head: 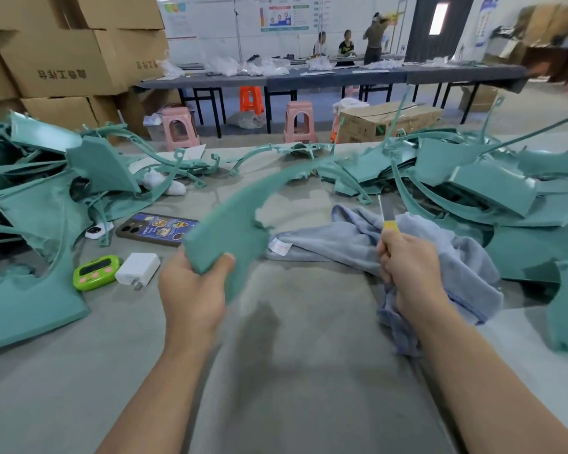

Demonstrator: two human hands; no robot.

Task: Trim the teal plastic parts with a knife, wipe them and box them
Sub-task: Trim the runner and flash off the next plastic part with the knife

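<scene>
**Now for the trim: blade ready, part in hand**

Raised just above the surface (292, 371), a curved teal part (230, 224) is gripped at its wide end by the left hand (194, 290), its ragged inner edge turned toward the knife (386, 213). The right hand (404, 267) is wrapped round the yellow handle, blade pointing away. A blue cloth (341, 237) is bunched beneath it; whether the hand holds that too is unclear. Bracing the part and shaving in shallow strokes away from the fingers would likely serve best. More teal parts (505, 191) lie heaped on either side.

Carton print (62, 74), wall posters (284, 16) — illegible
</scene>
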